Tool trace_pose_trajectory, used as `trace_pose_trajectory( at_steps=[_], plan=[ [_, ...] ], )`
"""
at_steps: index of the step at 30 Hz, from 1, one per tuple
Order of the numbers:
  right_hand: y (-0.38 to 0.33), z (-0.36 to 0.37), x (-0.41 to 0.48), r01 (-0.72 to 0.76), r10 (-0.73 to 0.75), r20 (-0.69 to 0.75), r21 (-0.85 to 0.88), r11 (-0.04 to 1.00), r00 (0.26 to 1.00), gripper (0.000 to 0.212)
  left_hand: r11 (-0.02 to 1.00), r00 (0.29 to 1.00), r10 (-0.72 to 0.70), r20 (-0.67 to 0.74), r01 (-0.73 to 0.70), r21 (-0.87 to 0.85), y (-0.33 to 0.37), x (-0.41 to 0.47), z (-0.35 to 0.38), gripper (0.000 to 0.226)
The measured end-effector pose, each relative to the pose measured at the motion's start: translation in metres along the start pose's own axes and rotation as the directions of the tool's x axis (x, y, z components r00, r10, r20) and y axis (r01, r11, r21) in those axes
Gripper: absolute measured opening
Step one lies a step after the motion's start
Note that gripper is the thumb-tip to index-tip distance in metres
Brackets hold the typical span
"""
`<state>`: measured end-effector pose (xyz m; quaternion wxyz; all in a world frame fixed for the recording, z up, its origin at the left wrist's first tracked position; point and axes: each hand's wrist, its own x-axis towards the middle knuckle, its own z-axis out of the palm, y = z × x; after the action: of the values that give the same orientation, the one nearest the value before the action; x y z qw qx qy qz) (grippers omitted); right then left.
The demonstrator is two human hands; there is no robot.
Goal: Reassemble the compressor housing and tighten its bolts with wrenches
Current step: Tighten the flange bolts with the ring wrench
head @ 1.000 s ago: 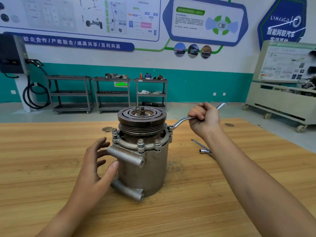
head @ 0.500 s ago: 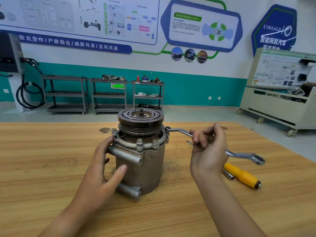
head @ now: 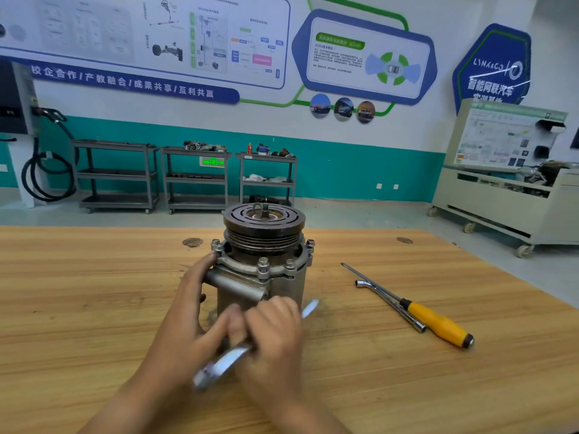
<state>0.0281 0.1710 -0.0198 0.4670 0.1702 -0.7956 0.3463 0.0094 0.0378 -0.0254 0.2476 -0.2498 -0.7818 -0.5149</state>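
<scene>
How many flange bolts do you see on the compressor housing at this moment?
4 bolts: left bolt, near the left hand; front bolt; front-right bolt; right bolt. Others may be hidden behind the pulley.

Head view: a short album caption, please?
Right hand grips a blurred silver wrench before the upright grey metal compressor that the left hand touches.

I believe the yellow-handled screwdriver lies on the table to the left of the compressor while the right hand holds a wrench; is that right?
Not quite. The head view shows the yellow-handled screwdriver lying on the table to the right of the compressor, not the left. The right hand does hold a wrench.
</scene>
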Motion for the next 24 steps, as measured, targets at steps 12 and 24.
trace_pose_trajectory(
  at_steps=[12,24],
  plan=[
    [-0.007,-0.098,0.119,0.030,0.643,-0.232,0.951,0.309,0.730,0.056,1.000,1.000,0.026,-0.004,-0.026,-0.006,-0.003,0.004,-0.003,0.062],
    [0.062,-0.085,0.149,-0.151,0.885,0.139,0.985,-0.079,0.444,0.040,0.999,0.998,0.054,-0.020,-0.054,-0.008,-0.004,0.006,-0.004,0.061]
  ],
)
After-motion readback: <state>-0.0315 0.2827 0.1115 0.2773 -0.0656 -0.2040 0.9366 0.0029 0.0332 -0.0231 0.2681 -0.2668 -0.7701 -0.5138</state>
